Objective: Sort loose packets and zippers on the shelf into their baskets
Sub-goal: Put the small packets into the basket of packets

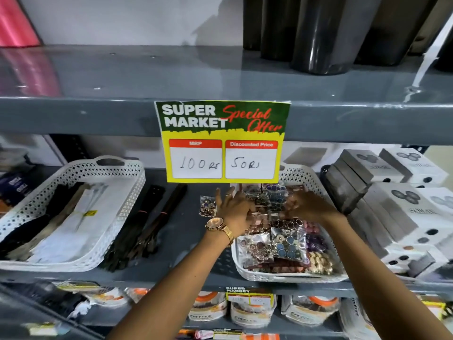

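Note:
A white perforated basket [291, 274] on the right of the middle shelf holds several clear packets of buttons [282, 246]. Both my hands are over its back half. My left hand [232, 207], with a gold watch on the wrist, lies with fingers spread on the packets at the basket's left rim. My right hand [307, 204] has its fingers curled down onto the packets; blur hides whether it grips one. One loose button packet [207, 206] lies on the shelf just left of the basket. Two bundles of dark zippers [147, 229] lie loose between the baskets. The left white basket [122, 192] holds black and white zippers.
A yellow price sign [223, 143] hangs from the upper shelf's edge over the back of the gap between the baskets. Stacked grey and white boxes [392, 207] crowd the right basket's right side. Pouches fill the shelf below [257, 312]. Dark rolls [318, 33] stand above.

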The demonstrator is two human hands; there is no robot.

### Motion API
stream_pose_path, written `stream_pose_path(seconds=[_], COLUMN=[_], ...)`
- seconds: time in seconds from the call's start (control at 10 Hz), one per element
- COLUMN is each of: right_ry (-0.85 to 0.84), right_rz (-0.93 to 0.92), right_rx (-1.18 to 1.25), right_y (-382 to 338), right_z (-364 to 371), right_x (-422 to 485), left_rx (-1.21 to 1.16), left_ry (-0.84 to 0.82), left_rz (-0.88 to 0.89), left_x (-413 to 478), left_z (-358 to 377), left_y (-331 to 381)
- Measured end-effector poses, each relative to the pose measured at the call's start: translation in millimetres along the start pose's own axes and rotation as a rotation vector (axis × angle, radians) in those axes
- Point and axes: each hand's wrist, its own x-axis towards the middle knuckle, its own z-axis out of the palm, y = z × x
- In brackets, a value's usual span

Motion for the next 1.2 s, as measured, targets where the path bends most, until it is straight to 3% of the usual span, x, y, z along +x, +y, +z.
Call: stream_pose_path(seconds=[0.1,0.2,0.3,0.5,0.7,0.9,1.0,1.2], right_ry=[0.077,0.2,0.253,0.102,-0.071,-0.004,-0.062,-0.164], right_rz=[0.019,-0.087,-0.16,-0.151,-0.11,-0.111,-0.087,-0.201], right_rx=[-0.045,0.034,0.085,0.007,-0.263,-0.425,-0.557,-0.385], right_y=[-3,-31,-61,-130,-148,-152,-159,-159], right_z=[-3,-10,-6,35,90,111,107,105], right_x=[-3,-12,-14,10,59,85,94,84], left_rx=[-0.1,-0.153,-0.182,-0.056,0.076,-0.186,-0.302,-0.393], left_ry=[0.135,0.224,0.146,-0.126,-0.116,-0.09,-0.107,-0.108], left_rz=[-0.013,-0.126,-0.178,-0.014,-0.103,-0.223,-0.248,-0.261], left_x=[-3,6,17,19,-2,-16,-14,-12], left_z=[-6,-16,-14,3,-7,-26,-40,-42], left_y=[-13,-58,-90,-121,-147,-163,-171,-182])
